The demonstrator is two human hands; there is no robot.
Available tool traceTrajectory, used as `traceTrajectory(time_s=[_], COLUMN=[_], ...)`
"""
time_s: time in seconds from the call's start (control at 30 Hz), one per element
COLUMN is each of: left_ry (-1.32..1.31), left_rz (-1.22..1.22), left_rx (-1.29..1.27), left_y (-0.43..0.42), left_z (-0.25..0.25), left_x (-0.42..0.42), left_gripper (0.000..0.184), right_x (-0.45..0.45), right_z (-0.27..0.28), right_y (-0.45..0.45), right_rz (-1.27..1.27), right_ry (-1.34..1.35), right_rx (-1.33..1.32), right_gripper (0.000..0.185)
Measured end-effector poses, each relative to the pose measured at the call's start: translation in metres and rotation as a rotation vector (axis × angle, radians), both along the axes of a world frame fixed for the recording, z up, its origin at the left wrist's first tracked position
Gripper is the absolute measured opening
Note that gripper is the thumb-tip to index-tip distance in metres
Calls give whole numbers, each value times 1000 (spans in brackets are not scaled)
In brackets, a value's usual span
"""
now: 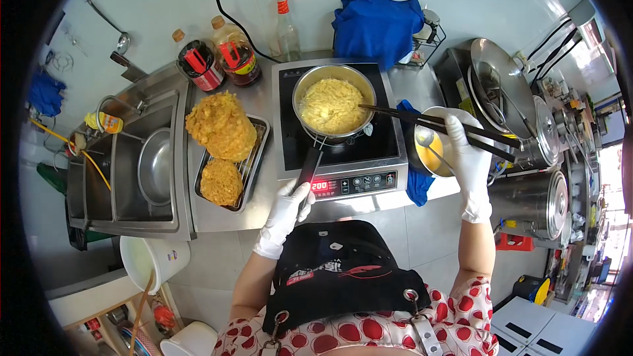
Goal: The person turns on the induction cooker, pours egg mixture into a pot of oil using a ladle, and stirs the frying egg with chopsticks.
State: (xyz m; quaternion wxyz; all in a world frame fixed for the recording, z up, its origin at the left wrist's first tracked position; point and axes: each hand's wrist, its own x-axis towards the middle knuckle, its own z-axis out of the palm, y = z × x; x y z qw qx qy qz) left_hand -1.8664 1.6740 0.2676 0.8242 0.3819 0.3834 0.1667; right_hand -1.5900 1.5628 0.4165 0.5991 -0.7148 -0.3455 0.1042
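My left hand [285,215], in a white glove, is closed around the black handle [308,166] of a small metal pot [299,120]. The pot sits on an induction cooker [290,158] whose red display reads 200. Pale yellow, clumped food with a noodle-like look [331,102] fills the pot. A pair of long dark chopsticks [422,118] is gripped in my gloved right hand [467,158], their tips in the food at the pot's right side. Below that hand, a bowl [422,161] holds yellow liquid and a metal spoon [428,142].
Large golden fried pieces [221,125] lie on a rack tray [258,133] left of the cooker. Sauce bottles [198,66] and a clear bottle [287,36] stand behind. A sink [99,184] is at left. A wok [491,59] and a stockpot [527,204] stand at right.
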Motion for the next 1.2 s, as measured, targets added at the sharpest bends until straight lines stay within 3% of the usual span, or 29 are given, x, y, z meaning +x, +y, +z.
traceTrajectory(time_s=[0.07,0.27,0.37,0.43,0.63,0.73,0.83,0.9,1.0,1.03,1.07,1.13,1.2], left_ry=[2,11,12,13,26,62,31,-10,-6,177,293,252,304], left_rz=[-8,-14,-5,-2,-16,121,261,500,501,452,244,9,-150], left_rx=[0,7,3,-4,65,84,91,-18,-127,9,130,484,1295], left_y=[3,5,4,3,1,-5,-9,-12,-19,-32,-40,-65,-79], left_z=[3,2,5,5,-4,-2,-12,-18,-88,-92,-72,-95,-78], left_x=[0,0,0,1,-3,-2,-5,-7,-32,-27,-17,-4,18], left_gripper=[13,13,13,13,21,26,30,29,27,20,16,14,18], right_x=[-2,-7,-7,-5,6,10,20,21,17,13,10,7,5], right_z=[13,22,23,24,20,14,-2,-3,2,1,0,-14,-36], right_y=[5,10,11,13,2,-4,-3,-4,-19,-25,-29,-39,-46], right_rz=[39,122,204,242,188,148,183,195,198,142,86,13,-34], right_ry=[-226,-204,-220,-375,-189,-126,-417,-324,9,48,77,54,90], right_rx=[-155,-37,-67,-225,-103,-75,-96,-23,36,72,118,164,235], right_gripper=[24,23,24,25,27,24,20,19,13,13,14,21,24])
